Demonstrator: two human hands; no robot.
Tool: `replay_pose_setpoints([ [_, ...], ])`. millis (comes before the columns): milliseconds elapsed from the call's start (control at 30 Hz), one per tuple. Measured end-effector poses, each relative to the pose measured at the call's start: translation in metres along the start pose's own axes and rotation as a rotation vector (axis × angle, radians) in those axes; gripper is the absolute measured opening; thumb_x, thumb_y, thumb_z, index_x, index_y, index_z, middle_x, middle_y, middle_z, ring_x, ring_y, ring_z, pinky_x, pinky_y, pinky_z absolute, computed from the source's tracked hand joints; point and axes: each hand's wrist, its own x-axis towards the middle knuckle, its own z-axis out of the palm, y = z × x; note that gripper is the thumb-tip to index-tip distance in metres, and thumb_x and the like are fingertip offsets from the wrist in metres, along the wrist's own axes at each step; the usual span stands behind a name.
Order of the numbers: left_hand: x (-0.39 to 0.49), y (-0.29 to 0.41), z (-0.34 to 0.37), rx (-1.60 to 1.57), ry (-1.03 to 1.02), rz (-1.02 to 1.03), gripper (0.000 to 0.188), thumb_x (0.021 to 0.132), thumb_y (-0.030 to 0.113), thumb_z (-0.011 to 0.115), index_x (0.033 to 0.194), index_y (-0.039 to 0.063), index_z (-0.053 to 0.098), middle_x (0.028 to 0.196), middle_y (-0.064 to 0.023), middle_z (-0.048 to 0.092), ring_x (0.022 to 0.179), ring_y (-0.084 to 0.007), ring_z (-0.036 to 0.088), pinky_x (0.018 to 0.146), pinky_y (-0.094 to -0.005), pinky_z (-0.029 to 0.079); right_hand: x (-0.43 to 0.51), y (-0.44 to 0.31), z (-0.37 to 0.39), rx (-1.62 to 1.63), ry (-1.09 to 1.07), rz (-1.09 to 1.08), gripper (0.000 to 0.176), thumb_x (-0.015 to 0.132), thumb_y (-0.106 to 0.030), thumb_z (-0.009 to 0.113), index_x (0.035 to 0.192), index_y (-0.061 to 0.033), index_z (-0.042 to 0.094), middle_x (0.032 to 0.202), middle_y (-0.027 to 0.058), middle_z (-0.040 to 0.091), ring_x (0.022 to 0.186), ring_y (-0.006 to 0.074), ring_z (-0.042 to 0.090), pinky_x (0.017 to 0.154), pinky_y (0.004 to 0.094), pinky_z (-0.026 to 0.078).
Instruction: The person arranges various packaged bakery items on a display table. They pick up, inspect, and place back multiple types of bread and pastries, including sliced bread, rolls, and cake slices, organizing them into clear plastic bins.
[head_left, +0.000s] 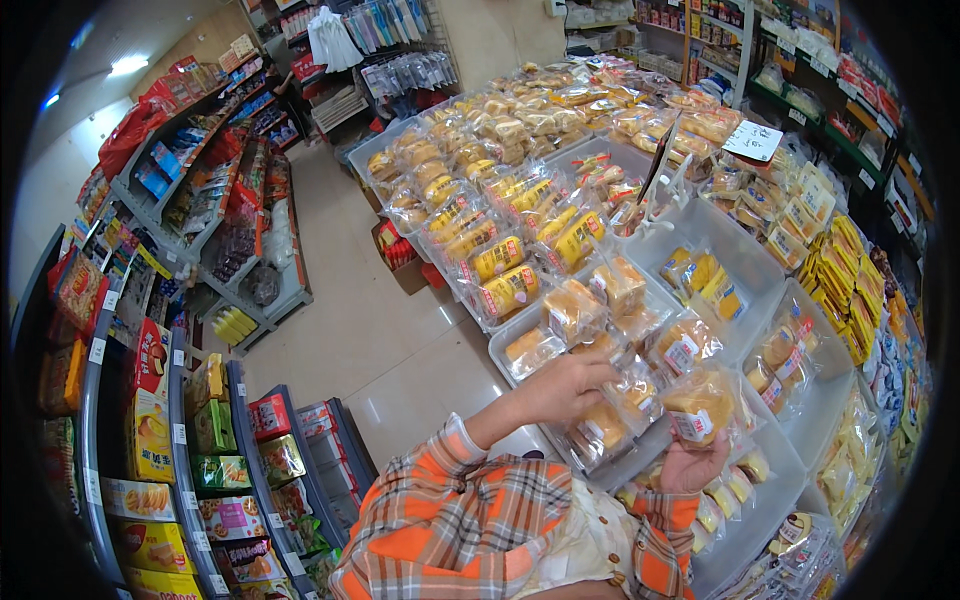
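Observation:
My right hand (696, 459) holds up a bread bun in a clear wrapper (697, 409), its label facing me. The palm and fingers support it from below and behind. To the left, my left hand (571, 384) reaches over a translucent plastic bin (501, 352) of similar wrapped breads. Its fingers are bent down against the clear wrapping of a packaged bread (636, 394); whether they grip it is hidden. Below that hand lies another wrapped bread (600, 427). More wrapped square breads (574, 307) fill the bin's far part.
Yellow-wrapped rolls (499, 259) stand in rows beyond. At right are a bin with a few packets (705, 274) and sandwich-like cakes (739, 486). A clip-on sign holder (660, 195) rises between bins. Snack shelves (176, 420) line the left, across a tiled aisle (337, 300). A person (289, 97) stands far back.

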Motion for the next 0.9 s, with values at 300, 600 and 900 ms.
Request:
replay_pose_setpoints([
  [300,0.005,-0.034,0.014,-0.265,-0.132,-0.084,0.032,0.071,-0.002,0.058,0.103,0.002,0.061,0.099,-0.0093,0.063,0.092,-0.0205,0.06,0.082,-0.0301,0.046,0.0,-0.008,-0.001,0.068,-0.05,-0.034,0.048,0.085,-0.034,0.052,0.122,-0.004,0.046,0.115,0.0091,0.057,0.099,0.0252,0.057,0.068,0.0367,0.046],
  [600,0.002,-0.023,0.018,-0.636,0.011,-0.206,0.015,0.081,0.001,0.054,0.091,-0.002,0.065,0.086,-0.0075,0.066,0.076,-0.0127,0.061,0.07,-0.0257,0.048,-0.005,-0.021,-0.006,0.12,-0.02,-0.057,0.044,0.084,-0.032,0.053,0.119,-0.0069,0.049,0.111,0.0078,0.059,0.095,0.0264,0.057,0.068,0.0404,0.046],
  [900,0.011,-0.013,-0.015,-1.133,0.779,-0.369,0.014,0.091,0.013,0.054,0.083,0.003,0.06,0.073,-0.0044,0.061,0.055,-0.0066,0.05,0.047,-0.0175,0.04,-0.002,-0.021,-0.005,0.144,0.049,-0.064,0.042,0.083,-0.032,0.052,0.117,-0.0069,0.05,0.108,0.007,0.06,0.092,0.0245,0.058,0.066,0.0395,0.045],
])
